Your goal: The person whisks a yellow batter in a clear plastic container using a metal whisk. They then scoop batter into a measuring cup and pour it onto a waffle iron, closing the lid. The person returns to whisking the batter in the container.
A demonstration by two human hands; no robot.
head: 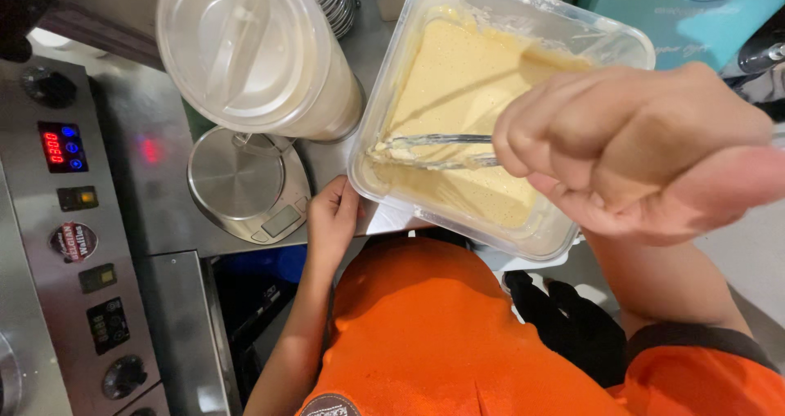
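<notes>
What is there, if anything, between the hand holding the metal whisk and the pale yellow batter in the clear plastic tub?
Nothing visible. The right hand holds the metal whisk, whose wires already sit in the batter.

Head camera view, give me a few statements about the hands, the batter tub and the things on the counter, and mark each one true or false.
1. The right hand grips a whisk that reaches into the batter. True.
2. The clear tub holds dark brown batter. False: the batter is pale yellow.
3. The left hand rests at the tub's near corner. True.
4. A round metal scale sits left of the tub. True.
5. The person's shirt is blue. False: it is orange.
6. The lidded container behind the scale stands open. False: a clear lid covers it.
</notes>
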